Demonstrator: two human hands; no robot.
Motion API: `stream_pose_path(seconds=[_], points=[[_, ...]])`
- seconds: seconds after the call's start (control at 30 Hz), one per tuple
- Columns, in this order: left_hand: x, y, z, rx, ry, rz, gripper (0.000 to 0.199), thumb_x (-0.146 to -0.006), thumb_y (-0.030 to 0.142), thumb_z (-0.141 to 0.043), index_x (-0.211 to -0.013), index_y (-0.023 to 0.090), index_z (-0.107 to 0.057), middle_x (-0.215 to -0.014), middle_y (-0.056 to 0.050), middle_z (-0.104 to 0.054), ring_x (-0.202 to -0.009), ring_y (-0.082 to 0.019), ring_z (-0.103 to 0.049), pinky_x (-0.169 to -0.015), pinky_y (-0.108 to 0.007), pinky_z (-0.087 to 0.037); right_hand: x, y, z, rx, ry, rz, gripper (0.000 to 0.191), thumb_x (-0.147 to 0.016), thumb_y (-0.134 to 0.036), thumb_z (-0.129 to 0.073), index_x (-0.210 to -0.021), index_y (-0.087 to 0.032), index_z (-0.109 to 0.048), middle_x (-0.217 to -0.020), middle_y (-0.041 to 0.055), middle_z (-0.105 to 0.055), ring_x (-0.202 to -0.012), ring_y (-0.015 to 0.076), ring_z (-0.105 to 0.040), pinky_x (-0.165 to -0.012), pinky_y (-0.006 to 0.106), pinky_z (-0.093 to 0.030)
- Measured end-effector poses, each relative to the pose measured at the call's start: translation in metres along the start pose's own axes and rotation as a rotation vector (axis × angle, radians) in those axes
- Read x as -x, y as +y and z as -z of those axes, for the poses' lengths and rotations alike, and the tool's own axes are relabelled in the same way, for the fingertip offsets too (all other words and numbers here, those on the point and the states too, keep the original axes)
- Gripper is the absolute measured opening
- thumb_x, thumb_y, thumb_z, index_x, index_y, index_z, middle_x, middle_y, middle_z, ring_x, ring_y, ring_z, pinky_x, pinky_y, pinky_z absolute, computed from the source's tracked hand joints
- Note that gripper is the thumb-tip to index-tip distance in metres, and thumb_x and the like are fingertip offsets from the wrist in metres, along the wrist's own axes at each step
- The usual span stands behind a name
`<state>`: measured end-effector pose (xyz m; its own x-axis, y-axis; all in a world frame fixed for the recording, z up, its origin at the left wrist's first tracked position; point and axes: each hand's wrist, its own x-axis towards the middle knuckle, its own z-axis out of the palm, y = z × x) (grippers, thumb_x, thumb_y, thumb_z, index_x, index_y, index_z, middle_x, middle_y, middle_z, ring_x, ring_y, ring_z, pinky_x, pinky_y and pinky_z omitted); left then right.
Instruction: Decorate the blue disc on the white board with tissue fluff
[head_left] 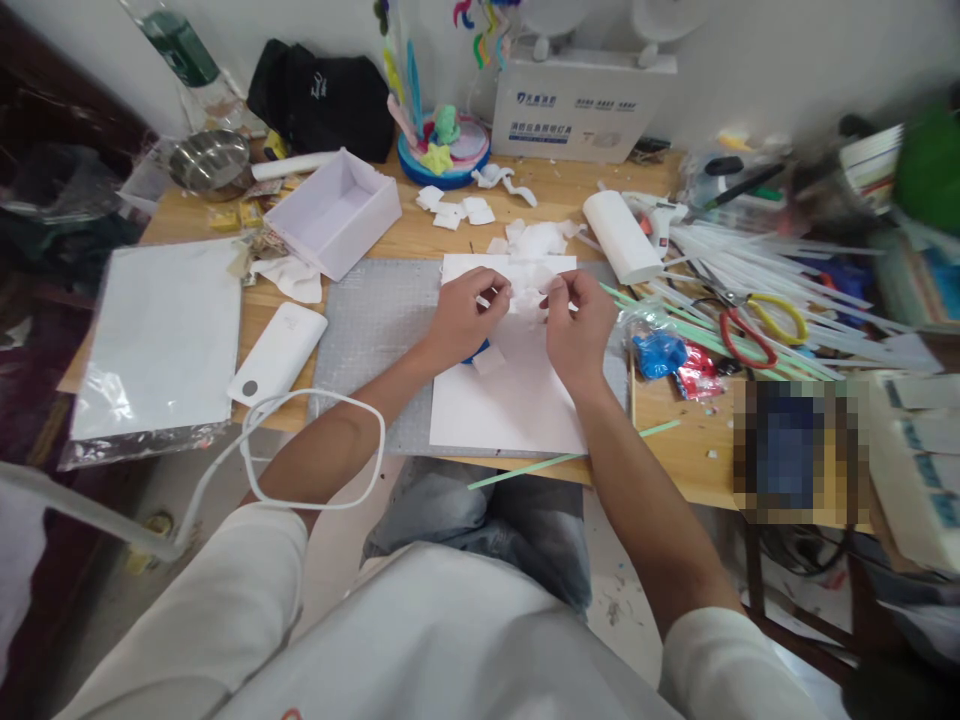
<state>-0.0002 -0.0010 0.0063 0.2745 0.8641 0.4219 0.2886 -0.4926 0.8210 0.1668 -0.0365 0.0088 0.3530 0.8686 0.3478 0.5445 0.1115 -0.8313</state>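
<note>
Both hands are raised over a white sheet of paper [510,410] on a grey cutting mat [367,350]. My left hand [469,315] has thumb and index finger pinched together; whatever is between them is too small to name. My right hand [577,325] pinches a small whitish, thin piece, hard to make out against the white behind it. Torn white scraps [536,240] lie just beyond the fingers. Near my left wrist, a small pale square [489,360] rests beside a blue object, partly hidden by that hand.
A lilac open box [337,215], a white power bank [277,352] and a looped white cable [382,440] are at the left. Scissors [761,325], plastic sticks [780,265], a glue gun [660,222] and a white roll [622,237] lie right.
</note>
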Motion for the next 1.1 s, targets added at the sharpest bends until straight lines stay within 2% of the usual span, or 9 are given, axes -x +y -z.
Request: stream_pose_path(seconds=[0.17, 0.33, 0.47, 0.6, 0.73, 0.8, 0.87, 0.93, 1.1], points=[[-0.001, -0.003, 0.000, 0.009, 0.030, 0.028, 0.014, -0.095, 0.013, -0.061, -0.083, 0.018, -0.065, -0.085, -0.002, -0.069, -0.076, -0.011, -0.065, -0.064, -0.020, -0.051, -0.027, 0.009, 0.009, 0.313, 0.000, 0.128, 0.024, -0.101, -0.033, -0.044, -0.090, -0.022, -0.062, -0.094, 0.0094, -0.069, -0.091, 0.0235, -0.065, -0.089, 0.043, -0.052], [-0.001, 0.000, 0.001, -0.044, 0.010, 0.041, 0.015, -0.095, 0.013, -0.062, -0.082, 0.018, -0.065, -0.086, -0.002, -0.070, -0.077, -0.011, -0.065, -0.068, -0.021, -0.053, -0.075, 0.008, 0.000, 0.573, -0.184, 0.118, 0.030, -0.103, -0.029, -0.039, -0.100, -0.019, -0.068, -0.117, 0.0178, -0.067, -0.118, 0.0324, -0.059, -0.105, 0.053, -0.048], [0.000, 0.001, 0.002, -0.053, 0.002, 0.045, 0.014, -0.096, 0.012, -0.061, -0.084, 0.018, -0.065, -0.088, -0.002, -0.072, -0.078, -0.011, -0.065, -0.068, -0.021, -0.052, -0.105, 0.012, -0.017, 0.671, -0.317, 0.068, 0.030, -0.101, -0.023, -0.042, -0.103, -0.015, -0.070, -0.121, 0.0209, -0.067, -0.125, 0.0337, -0.056, -0.111, 0.055, -0.045], [0.000, -0.001, 0.000, -0.063, -0.007, 0.029, 0.014, -0.096, 0.013, -0.062, -0.084, 0.019, -0.066, -0.088, -0.002, -0.072, -0.077, -0.011, -0.065, -0.068, -0.021, -0.053, -0.117, 0.025, -0.020, 0.635, -0.225, 0.002, 0.021, -0.096, -0.019, -0.052, -0.103, -0.011, -0.069, -0.122, 0.0218, -0.065, -0.125, 0.0327, -0.058, -0.113, 0.056, -0.044], [0.001, -0.001, -0.001, -0.085, -0.023, 0.022, 0.014, -0.098, 0.016, -0.061, -0.085, 0.020, -0.066, -0.089, -0.003, -0.072, -0.077, -0.012, -0.066, -0.069, -0.023, -0.054, -0.100, 0.025, -0.005, 0.432, -0.039, 0.093, 0.015, -0.090, -0.016, -0.057, -0.099, -0.020, -0.068, -0.112, 0.0135, -0.067, -0.114, 0.0289, -0.061, -0.111, 0.056, -0.048], [0.001, -0.001, -0.001, -0.099, -0.033, 0.021, 0.014, -0.099, 0.017, -0.061, -0.086, 0.020, -0.067, -0.090, -0.003, -0.072, -0.077, -0.012, -0.065, -0.069, -0.023, -0.054, -0.080, 0.017, 0.002, 0.259, 0.006, 0.142, 0.009, -0.087, -0.019, -0.062, -0.091, -0.023, -0.069, -0.099, 0.0083, -0.068, -0.098, 0.0250, -0.064, -0.102, 0.052, -0.053], [0.001, -0.002, 0.000, -0.113, -0.043, 0.008, 0.014, -0.099, 0.017, -0.060, -0.088, 0.020, -0.067, -0.091, -0.004, -0.072, -0.078, -0.013, -0.065, -0.069, -0.023, -0.054, -0.056, 0.006, 0.006, 0.081, -0.086, 0.093, 0.008, -0.088, -0.027, -0.064, -0.086, -0.023, -0.070, -0.083, 0.0030, -0.069, -0.079, 0.0187, -0.064, -0.089, 0.043, -0.058], [0.001, -0.003, 0.000, -0.131, -0.052, -0.016, 0.014, -0.101, 0.017, -0.060, -0.090, 0.020, -0.067, -0.092, -0.004, -0.071, -0.080, -0.013, -0.066, -0.070, -0.023, -0.053, -0.033, -0.004, 0.005, -0.077, -0.185, -0.029, 0.013, -0.087, -0.032, -0.066, -0.081, -0.022, -0.071, -0.074, -0.0001, -0.068, -0.072, 0.0158, -0.064, -0.079, 0.036, -0.058], [0.003, -0.005, 0.000, -0.177, -0.067, -0.069, 0.015, -0.105, 0.020, -0.057, -0.095, 0.019, -0.068, -0.096, -0.006, -0.071, -0.086, -0.015, -0.065, -0.077, -0.027, -0.052, -0.006, -0.010, -0.008, -0.337, -0.230, -0.203, 0.028, -0.084, -0.049, -0.072, -0.085, -0.022, -0.075, -0.078, 0.0002, -0.075, -0.072, 0.0143, -0.068, -0.064, 0.029, -0.056]])
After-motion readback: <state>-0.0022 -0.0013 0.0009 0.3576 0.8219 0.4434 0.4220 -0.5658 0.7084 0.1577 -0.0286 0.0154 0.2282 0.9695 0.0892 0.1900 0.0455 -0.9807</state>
